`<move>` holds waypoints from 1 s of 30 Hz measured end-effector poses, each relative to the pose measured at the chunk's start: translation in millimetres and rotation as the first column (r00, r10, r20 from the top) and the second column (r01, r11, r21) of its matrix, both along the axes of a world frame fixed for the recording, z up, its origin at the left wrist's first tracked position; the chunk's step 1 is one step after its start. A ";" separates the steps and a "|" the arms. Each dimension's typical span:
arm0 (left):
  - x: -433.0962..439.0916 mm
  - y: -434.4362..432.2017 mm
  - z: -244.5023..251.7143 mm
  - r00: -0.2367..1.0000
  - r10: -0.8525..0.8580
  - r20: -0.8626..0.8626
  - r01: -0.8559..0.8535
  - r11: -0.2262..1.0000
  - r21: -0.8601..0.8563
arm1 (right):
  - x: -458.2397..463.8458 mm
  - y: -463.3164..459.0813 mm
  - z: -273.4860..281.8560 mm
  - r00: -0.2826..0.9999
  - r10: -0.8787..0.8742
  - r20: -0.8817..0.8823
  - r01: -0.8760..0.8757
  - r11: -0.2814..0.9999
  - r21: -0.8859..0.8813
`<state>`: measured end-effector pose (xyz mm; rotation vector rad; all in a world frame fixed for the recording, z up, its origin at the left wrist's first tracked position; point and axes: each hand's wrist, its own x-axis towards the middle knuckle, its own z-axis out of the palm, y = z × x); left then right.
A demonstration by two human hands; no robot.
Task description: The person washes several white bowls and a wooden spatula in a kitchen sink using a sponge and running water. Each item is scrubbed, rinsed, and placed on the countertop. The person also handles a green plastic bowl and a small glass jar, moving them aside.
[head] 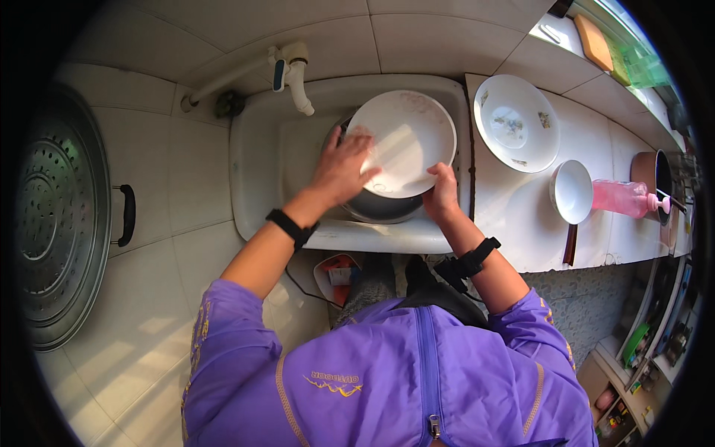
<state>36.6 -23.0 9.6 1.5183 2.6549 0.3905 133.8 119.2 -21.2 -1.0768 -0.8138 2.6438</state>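
Note:
A white plate with a faint floral rim (408, 142) is tilted over a dark metal basin (382, 208) in the white sink (262, 223). My right hand (443, 193) grips the plate's lower right edge, thumb on top. My left hand (346, 165) lies with spread fingers on the left part of the plate's face. Behind and left of the plate is a white faucet (299, 89) with a dark lever. Whether water runs from it, I cannot tell. What the basin holds is mostly hidden under the plate.
On the counter (525, 234) to the right are a patterned white dish (516, 123), a small white bowl (573, 190), a pink pump bottle (620, 197) and a pot (648, 167). A large perforated metal steamer tray (61, 223) stands at the far left. Sponges (593, 42) lie on the sill.

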 end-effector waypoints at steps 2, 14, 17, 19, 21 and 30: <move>-8.1 6.5 1.0 0.997 0.043 0.060 -0.045 0.998 0.033 | 2.6 -1.5 0.2 0.995 0.094 -0.029 -0.095 0.995 -0.017; -1.5 -1.9 -9.0 0.941 0.004 0.339 0.050 0.988 -0.149 | 9.3 -4.6 0.7 0.955 0.297 -0.022 -0.298 0.954 -0.047; -2.4 -1.4 -10.9 0.804 -0.358 0.475 0.383 0.923 0.047 | 8.7 -1.1 1.0 0.960 0.258 -0.111 -0.269 0.958 -0.098; -1.6 -3.6 -10.8 0.764 -0.313 0.564 0.462 0.875 -0.141 | 10.4 2.7 0.0 0.982 0.191 -0.006 -0.191 0.980 0.051; -0.6 -2.8 -8.2 0.907 0.006 0.420 0.202 0.871 -0.449 | 12.8 3.3 -1.8 0.970 0.241 0.029 -0.242 0.968 0.072; -3.1 -5.6 -3.0 0.856 -0.140 0.497 0.385 0.814 -0.434 | 19.4 2.4 -4.0 0.959 0.278 -0.046 -0.278 0.960 0.005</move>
